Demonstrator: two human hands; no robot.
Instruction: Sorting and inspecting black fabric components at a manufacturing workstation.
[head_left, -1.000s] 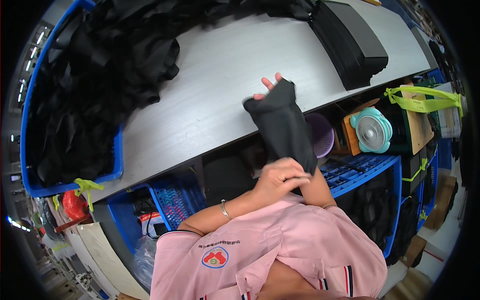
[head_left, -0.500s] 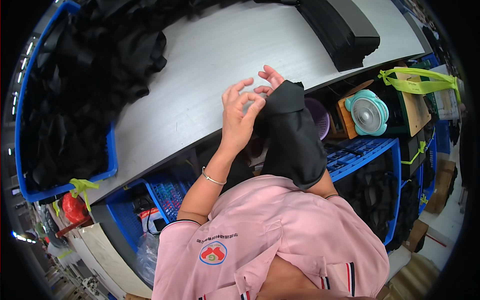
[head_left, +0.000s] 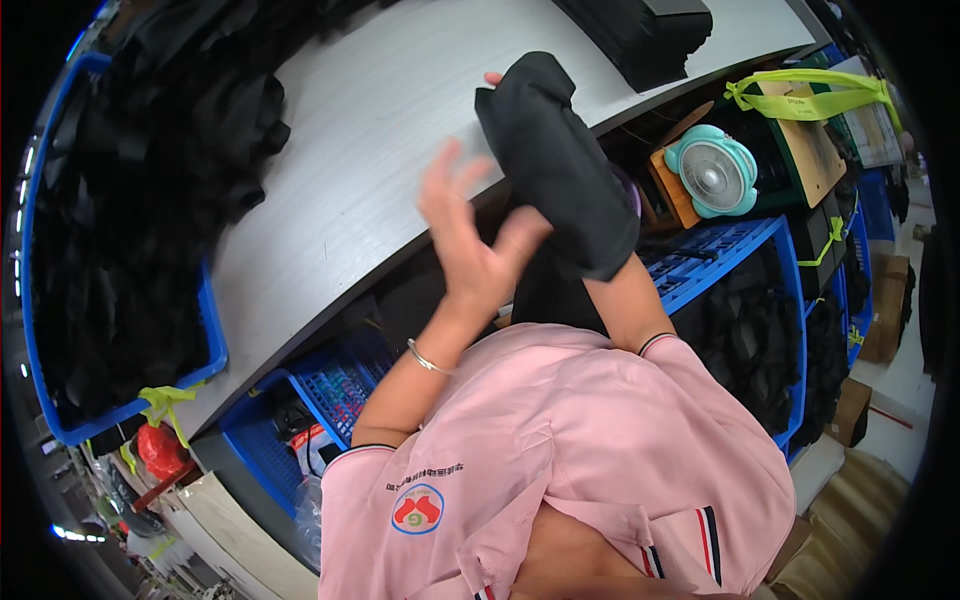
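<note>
A black fabric sleeve (head_left: 560, 165) is pulled over my right hand and forearm, above the front edge of the table. Only a fingertip of my right hand (head_left: 493, 78) peeks out at the sleeve's far end; its other fingers are hidden inside the cloth. Just left of the sleeve, my left hand (head_left: 468, 225) is open with fingers and thumb spread, slightly smeared by motion. It holds nothing, and its thumb lies close to the fabric.
On the grey table (head_left: 350, 150), a blue crate (head_left: 215, 335) heaped with black cloth pieces (head_left: 130, 250) stands at left. A black stack (head_left: 650, 40) lies at the far right. Below the table edge are a turquoise fan (head_left: 712, 172), blue baskets (head_left: 720, 250) and a yellow-green strap (head_left: 820, 105).
My right arm has reached farther out, with the sleeve now covering nearly the whole hand. My left hand has drawn back from the sleeve's end and opened. The view has shifted a little.
</note>
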